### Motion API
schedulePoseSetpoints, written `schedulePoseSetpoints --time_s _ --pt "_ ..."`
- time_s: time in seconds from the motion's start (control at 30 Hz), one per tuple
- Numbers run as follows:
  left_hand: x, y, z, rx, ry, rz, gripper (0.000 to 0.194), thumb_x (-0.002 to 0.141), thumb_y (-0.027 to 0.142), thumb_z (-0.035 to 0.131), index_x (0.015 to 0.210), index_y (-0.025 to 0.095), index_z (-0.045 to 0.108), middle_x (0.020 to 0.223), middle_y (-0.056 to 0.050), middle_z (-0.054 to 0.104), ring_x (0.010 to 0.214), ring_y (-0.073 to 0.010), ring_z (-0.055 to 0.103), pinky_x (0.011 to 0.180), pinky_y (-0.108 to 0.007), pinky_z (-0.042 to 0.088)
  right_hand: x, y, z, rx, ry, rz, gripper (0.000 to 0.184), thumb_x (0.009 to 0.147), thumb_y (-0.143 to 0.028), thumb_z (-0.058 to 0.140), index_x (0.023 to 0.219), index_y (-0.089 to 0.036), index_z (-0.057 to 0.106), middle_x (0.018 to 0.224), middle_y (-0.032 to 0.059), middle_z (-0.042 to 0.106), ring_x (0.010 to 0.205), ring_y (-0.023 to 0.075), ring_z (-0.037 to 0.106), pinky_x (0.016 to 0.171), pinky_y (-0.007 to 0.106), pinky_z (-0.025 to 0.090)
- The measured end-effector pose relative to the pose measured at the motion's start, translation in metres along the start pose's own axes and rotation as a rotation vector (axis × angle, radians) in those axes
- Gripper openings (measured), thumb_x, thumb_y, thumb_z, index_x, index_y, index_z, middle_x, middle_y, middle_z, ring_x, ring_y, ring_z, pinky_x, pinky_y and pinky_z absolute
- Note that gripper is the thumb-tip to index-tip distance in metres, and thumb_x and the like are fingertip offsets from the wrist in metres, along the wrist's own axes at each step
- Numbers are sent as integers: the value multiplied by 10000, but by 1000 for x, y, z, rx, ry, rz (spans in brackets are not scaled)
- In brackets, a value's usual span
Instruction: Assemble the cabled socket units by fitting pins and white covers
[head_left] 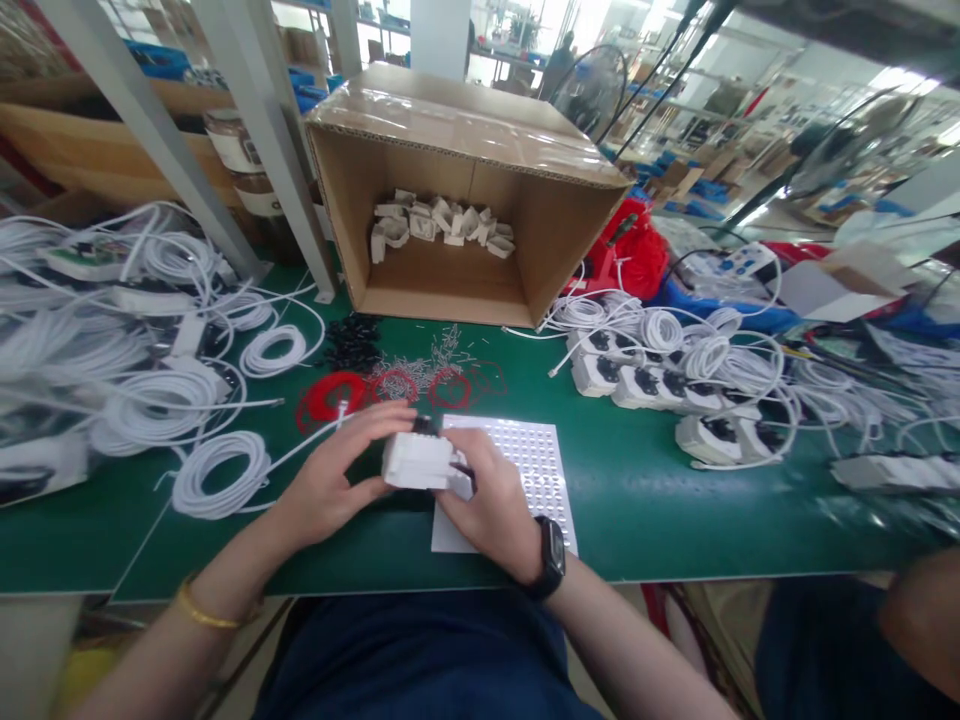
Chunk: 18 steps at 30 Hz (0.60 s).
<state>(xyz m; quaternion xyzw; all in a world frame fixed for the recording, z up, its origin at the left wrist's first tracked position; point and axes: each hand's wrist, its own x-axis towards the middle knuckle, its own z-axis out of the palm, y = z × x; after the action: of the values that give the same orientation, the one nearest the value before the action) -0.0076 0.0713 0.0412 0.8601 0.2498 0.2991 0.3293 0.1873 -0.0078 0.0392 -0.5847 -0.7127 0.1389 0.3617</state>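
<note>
White plastic forms the housing [415, 462] that we hold above the green tabletop [637, 530], directly in front of our body. We note its position first: it lies between our two hands, so neither hand has to travel to reach it. Its long axis appears to run left to right, roughly parallel to the near table edge.

We have both hands engaged on it. Our left hand [326, 478] bears on the left end, with the fingers reaching along the far side and the thumb at the near corner. Our right hand [491, 495] grips the right end, beside a small dark piece [463, 478]; we cannot tell whether that piece belongs to the housing. Neither hand is clearly nearer, since both make contact. A black part [426, 425] shows at the far upper edge, between the fingers of both hands.

Below our right hand lies the label sheet [544, 455], extending to the right of the housing. We judge that any turn of the housing depends on which end we release first: left toward the white cable coil [253, 462], right over the sheet.
</note>
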Motion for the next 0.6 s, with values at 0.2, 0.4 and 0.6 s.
schedulePoseSetpoints --time_s 0.2,0.4,0.6 --pt "13 -4 0 582 -199 212 411 825 51 423 1216 132 518 1435 -140 400 1377 -265 266 1091 -491 295 9 39 4 -671 -184 -390 333 896 -84 377 1187 -165 517 1234 171 567 624 138 629 441 238 462" --pt "7 9 -11 543 -212 171 319 863 170 472 1145 228 610 1359 -62 509 1325 -268 352 1063 -461 332 7 38 -22 -448 -307 -259 344 903 -125 430 1229 -200 512 1298 117 535 759 141 648 563 237 507" --pt "97 -25 -39 349 149 -272 214 862 282 482 849 169 663 934 -92 648 901 -241 589 870 -405 432 112 82 -32 -293 -232 257 171 893 -192 511 976 -163 659 938 87 699 870 180 647 740 253 464"
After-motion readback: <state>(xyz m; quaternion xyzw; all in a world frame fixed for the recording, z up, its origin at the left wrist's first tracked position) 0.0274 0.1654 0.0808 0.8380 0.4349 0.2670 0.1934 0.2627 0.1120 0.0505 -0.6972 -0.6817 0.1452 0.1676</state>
